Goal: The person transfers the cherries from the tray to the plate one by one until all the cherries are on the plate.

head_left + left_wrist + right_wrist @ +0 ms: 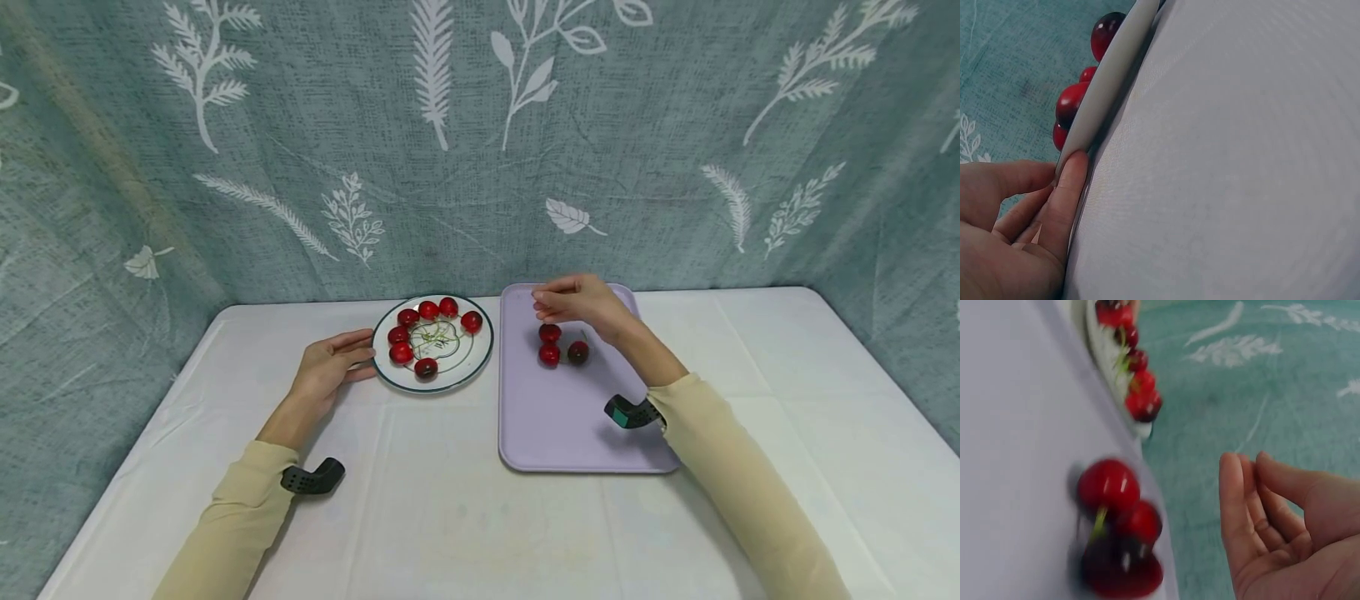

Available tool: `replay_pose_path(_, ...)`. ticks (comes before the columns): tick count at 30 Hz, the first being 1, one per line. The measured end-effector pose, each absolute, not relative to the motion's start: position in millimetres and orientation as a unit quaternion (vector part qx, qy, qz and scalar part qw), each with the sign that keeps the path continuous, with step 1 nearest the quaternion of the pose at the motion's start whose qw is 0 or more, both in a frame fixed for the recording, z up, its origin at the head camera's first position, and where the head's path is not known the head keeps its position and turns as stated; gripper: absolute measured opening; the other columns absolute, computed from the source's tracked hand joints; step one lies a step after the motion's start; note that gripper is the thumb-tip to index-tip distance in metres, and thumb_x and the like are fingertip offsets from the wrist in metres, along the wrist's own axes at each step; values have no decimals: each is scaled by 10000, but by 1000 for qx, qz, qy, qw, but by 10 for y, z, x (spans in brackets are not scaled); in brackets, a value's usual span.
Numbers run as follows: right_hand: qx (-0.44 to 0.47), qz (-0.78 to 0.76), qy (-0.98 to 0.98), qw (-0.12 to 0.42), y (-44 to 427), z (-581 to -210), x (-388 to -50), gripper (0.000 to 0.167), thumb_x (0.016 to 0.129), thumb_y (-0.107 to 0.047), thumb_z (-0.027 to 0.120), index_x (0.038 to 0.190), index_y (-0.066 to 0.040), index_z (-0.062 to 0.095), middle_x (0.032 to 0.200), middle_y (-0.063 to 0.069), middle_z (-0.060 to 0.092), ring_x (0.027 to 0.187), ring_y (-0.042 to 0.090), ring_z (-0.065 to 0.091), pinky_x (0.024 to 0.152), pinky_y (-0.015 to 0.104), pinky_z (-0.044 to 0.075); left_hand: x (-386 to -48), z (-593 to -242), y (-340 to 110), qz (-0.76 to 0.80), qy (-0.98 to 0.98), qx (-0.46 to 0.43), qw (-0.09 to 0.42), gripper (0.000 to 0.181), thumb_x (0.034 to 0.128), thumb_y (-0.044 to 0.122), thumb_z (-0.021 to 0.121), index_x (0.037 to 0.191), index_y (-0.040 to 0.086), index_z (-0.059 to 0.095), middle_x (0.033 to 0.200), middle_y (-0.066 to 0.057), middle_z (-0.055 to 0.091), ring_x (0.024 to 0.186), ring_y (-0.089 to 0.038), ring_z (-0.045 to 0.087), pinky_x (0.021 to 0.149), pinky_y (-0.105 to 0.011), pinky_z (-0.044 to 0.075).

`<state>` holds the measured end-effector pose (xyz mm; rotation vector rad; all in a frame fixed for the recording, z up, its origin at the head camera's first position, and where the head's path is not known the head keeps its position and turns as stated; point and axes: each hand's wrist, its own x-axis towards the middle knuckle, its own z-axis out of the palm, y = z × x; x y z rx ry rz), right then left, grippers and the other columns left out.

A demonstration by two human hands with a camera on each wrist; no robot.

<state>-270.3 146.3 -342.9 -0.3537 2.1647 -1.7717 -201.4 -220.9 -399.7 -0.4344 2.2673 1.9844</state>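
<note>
A white plate (465,357) with a dark rim carries several red cherries (426,368) in a curve, with thin green stems in the middle. My left hand (326,371) pinches the plate's left edge; in the left wrist view its fingers (1065,200) grip the rim of the plate (1107,87). Three cherries (549,355) lie close together on a lilac tray (570,425). Just beyond them, over the tray's far part, is my right hand (581,300), empty. The right wrist view shows that hand (1285,531) with fingers bent loosely towards the thumb, beside the cherries (1109,487).
Plate and tray stand side by side, a narrow strip of white cloth (450,467) between them. Behind the table hangs a green-grey curtain (465,225) with white leaf patterns. Each wrist wears a black device, the right one (630,412) above the tray.
</note>
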Motion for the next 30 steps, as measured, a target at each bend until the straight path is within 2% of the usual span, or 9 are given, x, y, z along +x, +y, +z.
replay_pose_path(3, -105, -595, 783, 152, 1596, -3467, -2722, 403, 983, -145, 609, 1230, 172, 576, 1039, 244, 693, 741, 87, 694, 884, 411, 594, -2011, -3998, -2213, 651, 744, -142, 47, 494, 977, 16, 559, 1459, 18, 445, 1438, -210, 468, 886, -4, 634, 825, -231, 594)
replay_pose_path(11, -47, -564, 807, 166, 1930, -3578, -2705, 407, 981, -166, 618, 1206, 172, 597, 836, 78, 726, 698, 74, 680, 767, 292, 628, -2005, -4006, -2213, 651, 744, -139, 46, 501, 974, 14, 563, 1459, 7, 439, 1442, -227, 459, 879, 1, 639, 820, -237, 595)
replay_pose_path(18, -50, -506, 836, 208, 2055, -3600, -2657, 332, 972, -126, 621, 1047, 196, 653, 682, 31, 684, 589, 84, 657, 610, 226, 617, -2010, -4007, -2220, 652, 744, -142, 47, 499, 975, 16, 564, 1459, 15, 444, 1444, -216, 461, 883, 1, 638, 819, -237, 596)
replay_pose_path(24, -51, -478, 843, 241, 2069, -3605, -2661, 310, 973, -155, 622, 906, 135, 709, 654, 41, 677, 561, 89, 652, 575, 213, 608, -2014, -4008, -2233, 653, 743, -140, 50, 500, 979, 27, 565, 1463, 20, 440, 1453, -213, 456, 883, 0, 640, 823, -238, 596)
replay_pose_path(30, -12, -451, 859, 242, 2030, -3611, -2681, 308, 923, -231, 701, 793, 48, 716, 612, 39, 663, 513, 89, 638, 534, 203, 592, -2022, -4017, -2235, 653, 744, -135, 49, 504, 978, 28, 566, 1464, 14, 434, 1449, -221, 455, 890, -6, 638, 829, -241, 595)
